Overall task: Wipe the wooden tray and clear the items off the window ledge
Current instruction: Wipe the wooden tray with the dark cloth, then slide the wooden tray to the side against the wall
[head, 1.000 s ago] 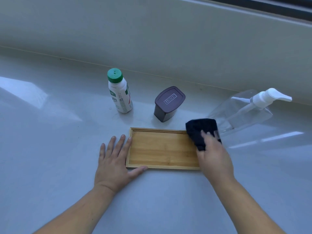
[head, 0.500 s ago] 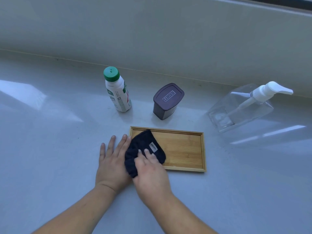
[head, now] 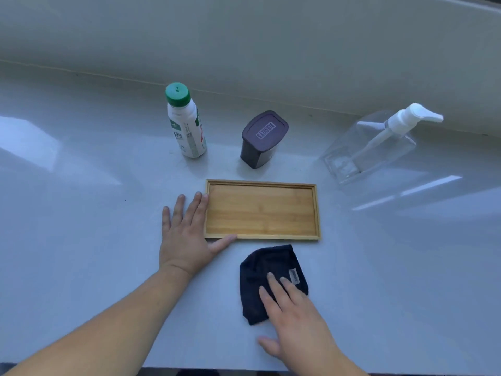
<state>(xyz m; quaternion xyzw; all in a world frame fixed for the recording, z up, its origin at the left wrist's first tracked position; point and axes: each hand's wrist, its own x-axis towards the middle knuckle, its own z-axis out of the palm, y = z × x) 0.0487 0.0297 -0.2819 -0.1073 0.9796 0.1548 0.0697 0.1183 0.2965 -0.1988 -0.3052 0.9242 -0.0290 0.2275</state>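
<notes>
The wooden tray (head: 261,210) lies bare on the pale ledge (head: 81,240). My left hand (head: 187,234) rests flat against the tray's left end, fingers spread, thumb along its near edge. A dark folded cloth (head: 271,278) sits on the ledge just in front of the tray. My right hand (head: 295,318) lies flat with its fingertips on the cloth's near right part, fingers apart, not gripping. Behind the tray stand a white bottle with a green cap (head: 187,126), a dark brown lidded container (head: 261,138) and a clear pump dispenser (head: 379,142).
A pale wall (head: 244,44) rises right behind the three items. The ledge's front edge (head: 189,369) runs along the bottom of the view, close to my forearms. Sunlit patches fall on the ledge at the left and right.
My right hand swept the cloth from the tray's right end to its left, then pulled it off onto the ledge in front. The left hand stayed put.
</notes>
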